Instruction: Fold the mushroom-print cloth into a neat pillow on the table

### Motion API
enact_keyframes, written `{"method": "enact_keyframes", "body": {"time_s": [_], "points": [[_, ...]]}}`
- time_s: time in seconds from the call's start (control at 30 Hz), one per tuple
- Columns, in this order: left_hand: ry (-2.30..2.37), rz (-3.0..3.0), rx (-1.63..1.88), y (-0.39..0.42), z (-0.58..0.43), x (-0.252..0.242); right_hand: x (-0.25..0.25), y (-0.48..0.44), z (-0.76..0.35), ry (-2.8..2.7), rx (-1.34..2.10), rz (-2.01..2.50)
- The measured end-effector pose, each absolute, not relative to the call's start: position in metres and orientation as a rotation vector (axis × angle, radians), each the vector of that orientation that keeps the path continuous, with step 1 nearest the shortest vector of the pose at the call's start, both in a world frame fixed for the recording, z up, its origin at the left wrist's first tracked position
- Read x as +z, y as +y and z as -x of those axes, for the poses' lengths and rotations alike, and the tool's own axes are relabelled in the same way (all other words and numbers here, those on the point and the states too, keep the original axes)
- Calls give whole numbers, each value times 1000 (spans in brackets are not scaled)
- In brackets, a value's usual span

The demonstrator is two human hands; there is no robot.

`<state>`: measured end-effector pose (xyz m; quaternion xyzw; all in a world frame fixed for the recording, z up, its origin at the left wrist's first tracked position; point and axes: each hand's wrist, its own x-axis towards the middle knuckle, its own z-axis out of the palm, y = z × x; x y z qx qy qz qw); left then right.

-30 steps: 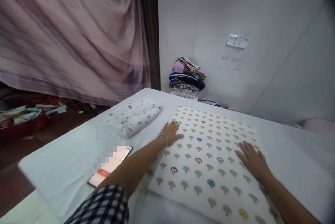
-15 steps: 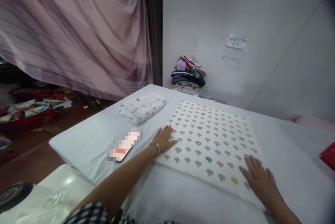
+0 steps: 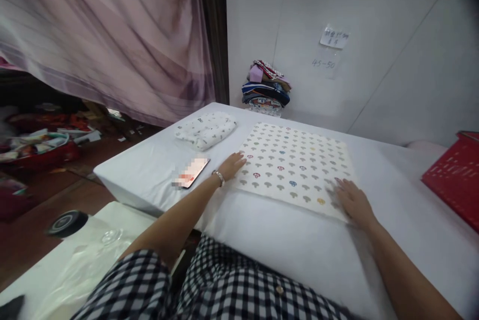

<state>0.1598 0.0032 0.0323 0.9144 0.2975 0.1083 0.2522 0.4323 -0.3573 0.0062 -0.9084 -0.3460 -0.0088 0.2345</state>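
A white cloth printed with small mushrooms point(image 3: 279, 178) lies spread flat on the white-covered table point(image 3: 262, 225). My left hand point(image 3: 231, 165) rests on its near left edge, fingers stretched out and a bracelet on the wrist. On the near right corner lies my right hand point(image 3: 354, 201), also flat with fingers apart. Neither hand grips anything. Left of the cloth is a folded white printed cloth point(image 3: 205, 130). Nearer to my left forearm lies a phone point(image 3: 192, 173), its screen partly blurred out.
A red basket point(image 3: 454, 175) stands at the table's right. Folded fabrics point(image 3: 265, 88) are stacked by the wall. A pink curtain point(image 3: 149, 36) hangs at the left. Beside me, a lower white surface point(image 3: 41, 265) bears a clear plastic bag and a dark round object point(image 3: 67, 224).
The view has tilted down and shifted, so more of my checked clothing and the red basket show. Both hands stay flat on the mushroom-print cloth.
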Motion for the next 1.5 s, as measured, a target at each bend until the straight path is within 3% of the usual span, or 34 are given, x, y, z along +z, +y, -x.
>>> {"method": "enact_keyframes", "body": {"time_s": [0.1, 0.23, 0.53, 1.1, 1.5], "points": [[810, -2447, 376, -19, -127, 29, 18, -349, -393, -965, 38, 2312], [713, -2500, 554, -46, -97, 15, 20, -318, -341, -1385, 172, 2081], [749, -2681, 485, -54, -104, 3, 26, -239, -294, -1929, -16, 1918], [891, -2601, 615, -89, -103, 18, 0, -228, -289, -1554, -85, 1814], [796, -2823, 175, -113, -140, 20, -2, -227, -292, -1590, -173, 1768]]}}
